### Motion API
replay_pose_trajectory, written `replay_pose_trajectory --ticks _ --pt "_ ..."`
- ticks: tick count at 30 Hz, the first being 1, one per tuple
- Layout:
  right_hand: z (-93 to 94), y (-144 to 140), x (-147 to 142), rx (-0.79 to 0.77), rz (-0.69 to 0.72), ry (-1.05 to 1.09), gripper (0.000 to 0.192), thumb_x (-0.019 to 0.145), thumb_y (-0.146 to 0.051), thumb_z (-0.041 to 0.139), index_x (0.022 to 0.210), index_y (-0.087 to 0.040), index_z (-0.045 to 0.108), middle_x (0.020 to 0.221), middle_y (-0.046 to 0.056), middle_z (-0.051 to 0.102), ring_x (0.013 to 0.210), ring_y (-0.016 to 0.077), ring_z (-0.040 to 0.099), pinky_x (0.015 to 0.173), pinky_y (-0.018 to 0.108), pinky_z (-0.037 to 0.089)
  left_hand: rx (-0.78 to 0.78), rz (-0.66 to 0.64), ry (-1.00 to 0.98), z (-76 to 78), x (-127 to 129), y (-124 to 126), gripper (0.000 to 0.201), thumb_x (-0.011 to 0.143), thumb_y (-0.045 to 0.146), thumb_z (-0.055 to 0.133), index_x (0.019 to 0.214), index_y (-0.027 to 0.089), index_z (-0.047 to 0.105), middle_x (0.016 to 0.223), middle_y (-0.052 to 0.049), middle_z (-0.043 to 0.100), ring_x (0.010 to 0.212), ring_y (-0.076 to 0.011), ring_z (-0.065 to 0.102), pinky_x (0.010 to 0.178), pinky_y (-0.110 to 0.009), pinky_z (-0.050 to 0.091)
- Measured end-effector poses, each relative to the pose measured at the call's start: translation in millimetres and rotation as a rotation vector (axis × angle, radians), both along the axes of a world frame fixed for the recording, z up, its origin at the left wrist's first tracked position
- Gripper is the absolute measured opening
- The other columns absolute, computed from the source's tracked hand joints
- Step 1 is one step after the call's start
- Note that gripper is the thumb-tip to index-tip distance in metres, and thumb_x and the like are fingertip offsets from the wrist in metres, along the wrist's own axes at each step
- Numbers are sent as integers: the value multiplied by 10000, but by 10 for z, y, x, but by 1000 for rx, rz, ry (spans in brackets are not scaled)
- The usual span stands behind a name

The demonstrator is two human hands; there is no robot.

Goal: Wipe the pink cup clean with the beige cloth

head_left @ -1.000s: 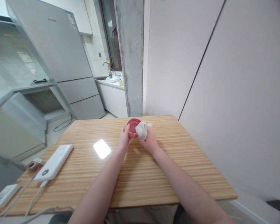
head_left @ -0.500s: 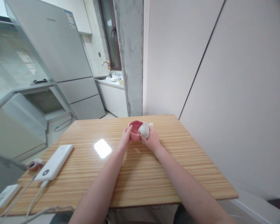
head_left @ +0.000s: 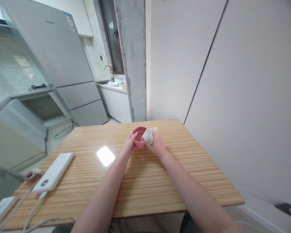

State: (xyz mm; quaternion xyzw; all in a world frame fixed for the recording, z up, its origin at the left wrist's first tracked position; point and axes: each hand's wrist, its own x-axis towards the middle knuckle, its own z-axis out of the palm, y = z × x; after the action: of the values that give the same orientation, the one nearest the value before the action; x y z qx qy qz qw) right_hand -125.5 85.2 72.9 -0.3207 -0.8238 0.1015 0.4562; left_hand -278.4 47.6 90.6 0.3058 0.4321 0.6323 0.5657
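A round pinkish-red ashtray [head_left: 140,144] with notches in its rim is held over the far part of the wooden table [head_left: 87,184], its hollow tilted toward me. My left hand [head_left: 129,144] grips its left side, thumb over the rim. On the other side, my right hand [head_left: 157,145] is closed around a crumpled whitish cloth [head_left: 148,136], which lies against the ashtray's right rim. The cloth and fingers hide that part of the rim. Whether the ashtray's base touches the tabletop, I cannot tell.
At the left of the table lie a white power bank [head_left: 54,171] with a cable, a small red device [head_left: 32,175] and a white power strip [head_left: 3,208]. Beyond the table stand a concrete pillar [head_left: 133,58] and a fridge [head_left: 55,48]. A pale wall [head_left: 244,97] runs along the right.
The cloth has shifted slightly along the ashtray's right rim with my right hand. My left hand keeps its grip. The whole view has moved a little.
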Motion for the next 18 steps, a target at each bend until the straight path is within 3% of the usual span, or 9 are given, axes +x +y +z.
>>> replay_pose_trajectory --ticks 2,6,9,13,16,18 --pt "-16 -10 -23 2 -6 -29 340 785 -338 600 1085 -181 571 997 115 612 964 282 529 894 458 466 8 1 38 -8 23 -4 388 765 366 663 1097 176 595 1020 -95 681 785 -169 652 570 -216 491" --pt "-52 -155 -205 -2 27 -44 353 781 -285 583 1118 -181 562 1038 116 604 978 273 532 894 436 476 19 298 34 -94 58 45 378 775 341 661 1095 190 529 1056 -78 654 819 -150 651 625 -220 514" --pt "-55 -233 -292 18 86 -62 335 764 -233 579 1094 -179 573 1055 118 599 1006 271 527 918 430 467 57 382 4 -115 56 69 476 751 349 702 1142 224 461 1138 -72 621 905 -156 648 703 -240 531" --pt "-26 -146 -179 -13 14 5 332 782 -279 580 1093 -163 564 1023 127 601 971 272 541 891 438 482 -27 249 -17 -52 26 48 549 769 467 659 1201 219 430 1130 -105 634 871 -194 656 633 -281 535" --pt "-14 -49 -58 20 5 -2 329 789 -327 592 1080 -175 574 1013 120 615 980 280 537 904 455 470 -56 20 -40 -25 8 33 471 774 456 645 1142 180 541 1065 -115 670 883 -220 656 615 -281 527" --pt "-17 -41 -47 29 -6 -17 341 791 -329 588 1095 -175 574 1022 120 619 985 284 533 910 463 464 -26 -32 -43 -37 5 33 415 764 414 656 1092 168 595 1007 -99 690 866 -211 658 614 -264 517"
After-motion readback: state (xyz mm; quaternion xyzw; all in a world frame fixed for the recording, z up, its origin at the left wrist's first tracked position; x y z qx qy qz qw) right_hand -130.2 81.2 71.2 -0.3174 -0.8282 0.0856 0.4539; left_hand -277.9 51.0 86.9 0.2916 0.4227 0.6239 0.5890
